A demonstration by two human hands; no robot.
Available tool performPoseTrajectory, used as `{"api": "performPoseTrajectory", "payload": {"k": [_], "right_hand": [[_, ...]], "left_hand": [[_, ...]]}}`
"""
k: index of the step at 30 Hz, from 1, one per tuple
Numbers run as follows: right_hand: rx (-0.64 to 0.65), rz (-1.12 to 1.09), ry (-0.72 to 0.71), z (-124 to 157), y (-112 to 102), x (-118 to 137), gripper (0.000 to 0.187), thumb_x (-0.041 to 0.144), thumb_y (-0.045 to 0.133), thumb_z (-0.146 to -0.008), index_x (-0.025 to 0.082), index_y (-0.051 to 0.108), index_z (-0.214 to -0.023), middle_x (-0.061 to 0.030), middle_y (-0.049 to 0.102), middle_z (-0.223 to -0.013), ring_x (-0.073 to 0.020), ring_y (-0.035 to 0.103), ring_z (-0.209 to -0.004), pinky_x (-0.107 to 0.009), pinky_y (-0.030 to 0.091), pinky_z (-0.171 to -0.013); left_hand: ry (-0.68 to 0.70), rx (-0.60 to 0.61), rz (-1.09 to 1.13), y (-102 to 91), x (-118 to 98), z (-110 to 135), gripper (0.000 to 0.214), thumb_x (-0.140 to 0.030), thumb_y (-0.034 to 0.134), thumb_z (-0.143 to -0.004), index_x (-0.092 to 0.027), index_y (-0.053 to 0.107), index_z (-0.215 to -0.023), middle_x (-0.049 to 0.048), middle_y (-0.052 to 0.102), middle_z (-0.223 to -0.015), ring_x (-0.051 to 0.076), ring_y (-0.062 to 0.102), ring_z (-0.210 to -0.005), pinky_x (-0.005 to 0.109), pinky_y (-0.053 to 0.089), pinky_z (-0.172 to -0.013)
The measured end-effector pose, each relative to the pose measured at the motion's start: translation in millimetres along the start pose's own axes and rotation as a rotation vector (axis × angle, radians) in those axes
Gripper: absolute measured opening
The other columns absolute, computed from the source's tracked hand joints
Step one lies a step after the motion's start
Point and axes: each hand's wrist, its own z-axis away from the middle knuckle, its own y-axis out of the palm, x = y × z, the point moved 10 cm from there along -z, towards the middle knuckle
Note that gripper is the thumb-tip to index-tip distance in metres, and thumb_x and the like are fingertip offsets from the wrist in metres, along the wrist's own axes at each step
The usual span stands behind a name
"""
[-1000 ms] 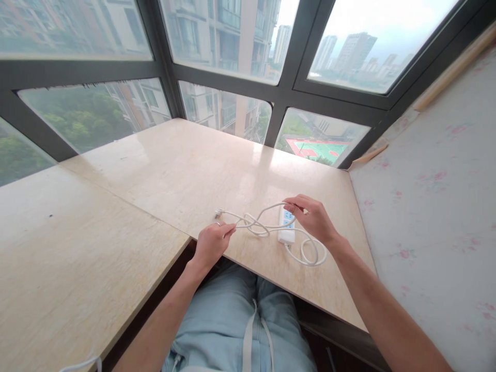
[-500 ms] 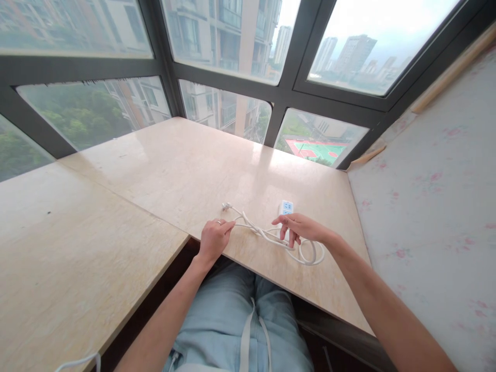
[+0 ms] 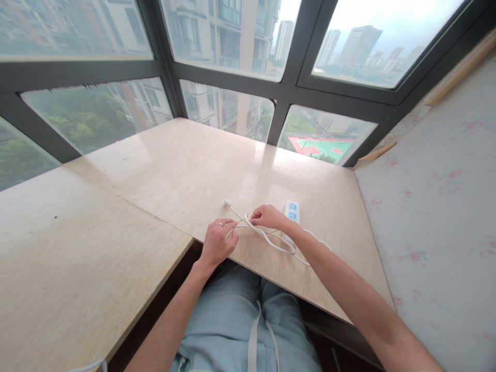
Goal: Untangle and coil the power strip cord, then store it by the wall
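Note:
A white power cord (image 3: 268, 238) lies in loose, crossing loops on the stone counter. Its plug (image 3: 226, 204) rests at the far left end of the cord. My left hand (image 3: 218, 238), a ring on one finger, pinches the cord near the counter's front edge. Just to the right, my right hand (image 3: 267, 216) closes its fingertips on the cord where strands cross. Behind my right wrist lies a white power strip (image 3: 292, 211) with blue socket faces; my forearm hides part of the cord's loops.
The beige counter (image 3: 155, 181) runs up to dark window frames (image 3: 228, 82). A flowered wall (image 3: 430, 217) bounds it on the right. A notch in the counter's front edge holds my legs (image 3: 232, 310). Another white cable (image 3: 91, 366) shows at bottom left.
My right hand has moved left from above the power strip to the cord beside my left hand, and its fingers have closed. The view has shifted slightly.

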Motion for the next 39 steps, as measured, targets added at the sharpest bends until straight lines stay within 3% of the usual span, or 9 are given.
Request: {"api": "performPoseTrajectory", "payload": {"k": [4,7,10,13,20,29,39], "right_hand": [[-0.096,0.065,0.005,4,-4,1,0.02,0.037,0.069,-0.077,0.018,0.075,-0.074,-0.0025,0.071,-0.071,-0.013,0.058,-0.066,-0.023,0.034,-0.057],[-0.114,0.15,-0.015,8,-5,5,0.02,0.038,0.068,-0.077,0.019,0.074,-0.075,-0.0031,0.071,-0.074,-0.0134,0.058,-0.067,-0.024,0.033,-0.056],[-0.038,0.237,-0.015,11,4,7,0.019,0.039,0.068,-0.077,0.022,0.076,-0.077,-0.0039,0.073,-0.078,-0.0157,0.061,-0.071,-0.025,0.033,-0.057],[0.01,0.326,-0.04,15,13,12,0.018,0.038,0.067,-0.08,0.023,0.077,-0.082,-0.0064,0.074,-0.084,-0.0193,0.064,-0.078,-0.026,0.037,-0.06],[-0.034,0.458,-0.192,28,19,38,0.023,0.027,0.052,-0.092,0.019,0.073,-0.087,-0.0108,0.07,-0.093,-0.021,0.062,-0.086,-0.027,0.038,-0.063],[-0.274,0.521,-0.301,64,-19,41,0.029,0.024,0.048,-0.096,0.017,0.067,-0.076,-0.0082,0.064,-0.083,-0.0174,0.053,-0.08,-0.028,0.029,-0.06],[-0.56,0.378,-0.424,119,-61,32,0.03,0.024,0.047,-0.097,0.02,0.067,-0.075,-0.0056,0.06,-0.075,-0.017,0.052,-0.074,-0.029,0.035,-0.065]], "left_hand": [[-0.154,-0.045,0.135,-13.5,-2,-18,0.021,-0.028,0.054,-0.088,-0.019,0.072,-0.095,0.0061,0.072,-0.094,0.021,0.064,-0.092,0.035,0.049,-0.087],[-0.321,0.131,0.093,5.3,1,-34,0.024,-0.039,0.058,-0.086,-0.02,0.073,-0.087,0.0048,0.073,-0.082,0.021,0.066,-0.079,0.033,0.049,-0.075],[-0.375,0.231,0.045,20.2,6,-41,0.02,-0.035,0.062,-0.082,-0.02,0.074,-0.087,0.0048,0.073,-0.078,0.022,0.067,-0.076,0.032,0.048,-0.07],[-0.384,0.193,0.107,22.6,18,-35,0.017,-0.03,0.063,-0.079,-0.02,0.075,-0.085,0.0052,0.074,-0.077,0.021,0.068,-0.074,0.031,0.049,-0.069],[-0.421,0.088,0.242,16.9,39,-9,0.019,-0.032,0.063,-0.081,-0.018,0.075,-0.085,0.0052,0.076,-0.079,0.019,0.069,-0.071,0.03,0.052,-0.068],[-0.359,-0.079,0.198,1.6,35,-9,0.015,-0.027,0.062,-0.083,-0.018,0.074,-0.085,0.0038,0.075,-0.082,0.016,0.067,-0.071,0.027,0.051,-0.071],[-0.349,-0.124,0.23,1.1,32,-7,0.011,-0.027,0.066,-0.081,-0.019,0.074,-0.079,0.0034,0.074,-0.078,0.016,0.066,-0.068,0.027,0.052,-0.069]]}}
